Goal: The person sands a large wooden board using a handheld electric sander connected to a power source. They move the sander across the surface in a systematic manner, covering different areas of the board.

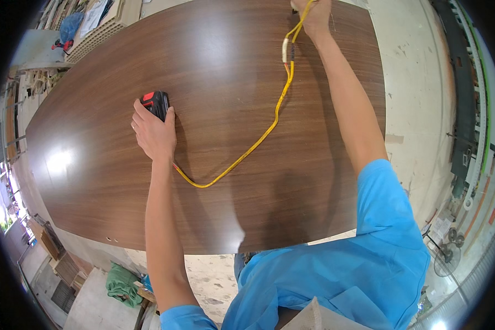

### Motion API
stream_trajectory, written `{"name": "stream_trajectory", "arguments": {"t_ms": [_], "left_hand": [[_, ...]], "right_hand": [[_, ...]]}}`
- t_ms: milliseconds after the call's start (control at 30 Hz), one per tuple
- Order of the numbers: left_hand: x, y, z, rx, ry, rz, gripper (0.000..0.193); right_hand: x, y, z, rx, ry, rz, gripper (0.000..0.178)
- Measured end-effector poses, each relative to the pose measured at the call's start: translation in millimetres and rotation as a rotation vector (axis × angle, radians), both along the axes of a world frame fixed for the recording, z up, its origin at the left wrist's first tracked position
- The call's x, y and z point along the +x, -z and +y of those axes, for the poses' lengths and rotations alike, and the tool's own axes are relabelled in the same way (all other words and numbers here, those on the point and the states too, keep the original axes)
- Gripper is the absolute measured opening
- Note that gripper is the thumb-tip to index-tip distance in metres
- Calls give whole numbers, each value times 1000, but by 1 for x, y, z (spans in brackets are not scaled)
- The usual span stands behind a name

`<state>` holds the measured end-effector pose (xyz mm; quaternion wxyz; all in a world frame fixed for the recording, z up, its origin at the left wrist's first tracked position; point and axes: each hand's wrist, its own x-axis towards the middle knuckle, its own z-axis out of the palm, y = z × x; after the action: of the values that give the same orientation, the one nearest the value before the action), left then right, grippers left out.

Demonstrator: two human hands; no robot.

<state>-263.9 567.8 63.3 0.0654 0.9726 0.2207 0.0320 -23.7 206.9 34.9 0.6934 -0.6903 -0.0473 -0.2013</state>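
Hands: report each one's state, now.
Left hand: closed on a black-and-red device.
Right hand: at the yellow cable, cut off by frame; grip unclear.

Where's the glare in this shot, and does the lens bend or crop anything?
Head view: bright glare at the left of the brown board, paler sheen toward its top; same view, the board's edges bow outward, and the top edge crops the right hand.

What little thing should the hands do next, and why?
Maybe the right hand should gently gather in some of the yellow cable. The cable runs up to that hand, but its slack droops over the wood-grain board and disappears by the left hand, which holds a black-and-red device, so it might snag there.
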Motion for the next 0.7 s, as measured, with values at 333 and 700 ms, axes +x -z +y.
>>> {"name": "stream_trajectory", "arguments": {"t_ms": [333,700], "left_hand": [[-1,1,0,-1,-4,-11,88],[-1,-1,-1,-21,-17,2,89]], "right_hand": [[35,-2,-6,-24,25,-20,22],[79,-1,-9,81,-33,-74,20]]}}
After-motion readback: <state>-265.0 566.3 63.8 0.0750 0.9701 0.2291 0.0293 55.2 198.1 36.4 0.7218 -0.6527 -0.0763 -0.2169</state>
